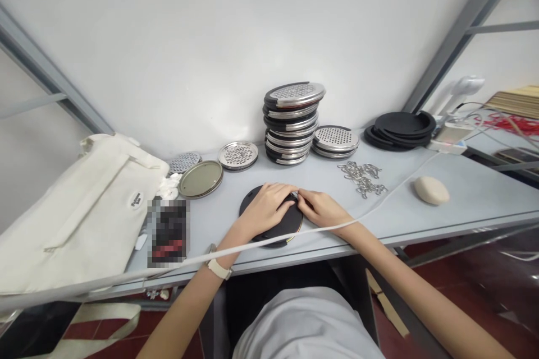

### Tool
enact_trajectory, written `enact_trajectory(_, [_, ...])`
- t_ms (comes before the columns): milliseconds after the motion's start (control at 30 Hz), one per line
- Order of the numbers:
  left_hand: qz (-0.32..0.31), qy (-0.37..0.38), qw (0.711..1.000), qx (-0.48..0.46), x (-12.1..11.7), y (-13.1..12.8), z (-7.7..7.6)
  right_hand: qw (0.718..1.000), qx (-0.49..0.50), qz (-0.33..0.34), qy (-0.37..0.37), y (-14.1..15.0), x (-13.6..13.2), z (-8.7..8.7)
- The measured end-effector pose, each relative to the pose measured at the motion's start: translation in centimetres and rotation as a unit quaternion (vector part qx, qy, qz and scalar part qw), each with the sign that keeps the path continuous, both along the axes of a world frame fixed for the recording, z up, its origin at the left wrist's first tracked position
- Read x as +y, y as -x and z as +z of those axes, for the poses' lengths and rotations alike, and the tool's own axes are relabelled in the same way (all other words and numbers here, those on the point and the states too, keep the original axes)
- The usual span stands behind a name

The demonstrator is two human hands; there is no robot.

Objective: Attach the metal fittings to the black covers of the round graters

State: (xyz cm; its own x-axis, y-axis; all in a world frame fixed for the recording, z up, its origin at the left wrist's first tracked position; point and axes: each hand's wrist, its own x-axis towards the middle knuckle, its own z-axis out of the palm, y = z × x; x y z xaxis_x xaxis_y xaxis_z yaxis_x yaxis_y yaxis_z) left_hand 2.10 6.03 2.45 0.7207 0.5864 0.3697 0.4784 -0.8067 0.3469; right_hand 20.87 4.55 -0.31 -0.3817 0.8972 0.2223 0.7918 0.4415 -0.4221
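Note:
A black round disc point(275, 227) lies on the table in front of me, with a thin yellowish line along its right edge. My left hand point(269, 205) rests across its top, fingers bent towards the far right rim and thumb pressed near them, holding the disc. At that rim the closed fingertips of my right hand point(318, 206) meet my left fingertips. A small bit of something shiny shows between the hands, too hidden to name. To the right of my hands is a loose pile of small metal clips point(362, 176).
Behind stands a tall stack of round graters point(292, 129) with black rims, beside a shorter grater stack point(336, 140). Black round bases point(400, 129) are piled at right, near a beige stone-like object point(432, 190). A white cable point(248, 245) crosses in front; a cream bag point(92, 196) sits left.

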Motion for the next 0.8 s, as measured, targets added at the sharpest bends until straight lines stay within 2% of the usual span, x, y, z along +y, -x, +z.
enact_trajectory(800, [-0.004, -0.003, 1.000, 0.006, -0.15, 0.13, 0.31, 1.000, 0.005, 0.004, 0.003, 0.16, -0.16, 0.01])
